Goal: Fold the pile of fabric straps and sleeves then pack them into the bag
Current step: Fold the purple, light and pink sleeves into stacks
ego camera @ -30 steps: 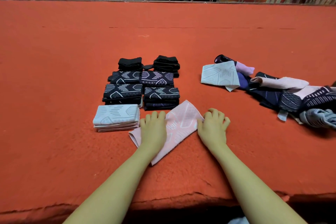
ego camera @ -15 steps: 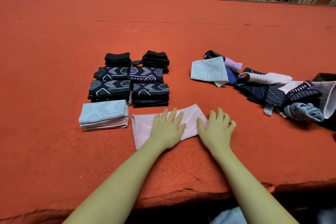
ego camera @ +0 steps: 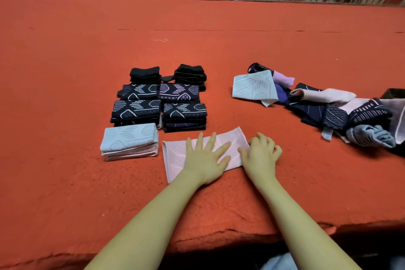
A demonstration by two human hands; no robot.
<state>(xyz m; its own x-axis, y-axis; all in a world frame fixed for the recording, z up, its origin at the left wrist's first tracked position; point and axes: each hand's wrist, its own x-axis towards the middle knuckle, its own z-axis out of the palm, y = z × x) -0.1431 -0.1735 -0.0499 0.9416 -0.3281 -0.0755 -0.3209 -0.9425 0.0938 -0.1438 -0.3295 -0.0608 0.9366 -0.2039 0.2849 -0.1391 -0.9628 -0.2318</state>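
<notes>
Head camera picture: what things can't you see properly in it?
- Pink sleeve, head view: its middle is covered by the left hand.
- Right hand, head view: curled fingers hide whether its grip pinches the sleeve's edge.
- Unfolded pile, head view: cut off by the right edge.
- Dark object behind the pile: mostly cut off; cannot tell if it is the bag.

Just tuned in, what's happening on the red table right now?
A person is folding fabric sleeves on the red table. The left hand lies flat, fingers spread, on a pink sleeve; the right hand rests at the sleeve's right edge with fingers curled. Beyond the hands sit folded stacks, dark patterned ones and a pale one nearest the left. An unfolded pile waits to the right. No bag can be clearly made out.
</notes>
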